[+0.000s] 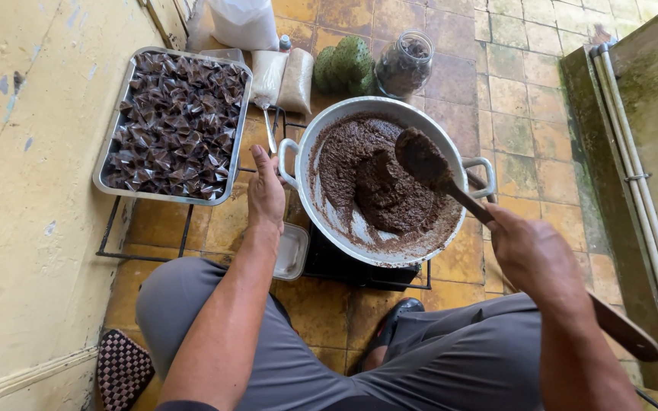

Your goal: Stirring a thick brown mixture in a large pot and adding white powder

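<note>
A large metal pan [321, 144] of thick dark brown paste [371, 179] is seen on a black burner [344, 268] on the tiled floor [527, 114]. The pan's left handle [286, 164] is gripped by the left hand [266, 194], fingers closed round it. A long wooden paddle [451, 190] is gripped by the right hand [531, 255], closed round the shaft, its paste-coated blade raised over the pan centre. At far left, a metal tray [108, 164] of dark folded wrappers is set on a wire rack. 2 filled bags [283, 76], green fruit [344, 65] and 1 glass jar [405, 65] lie beyond the pan.
</note>
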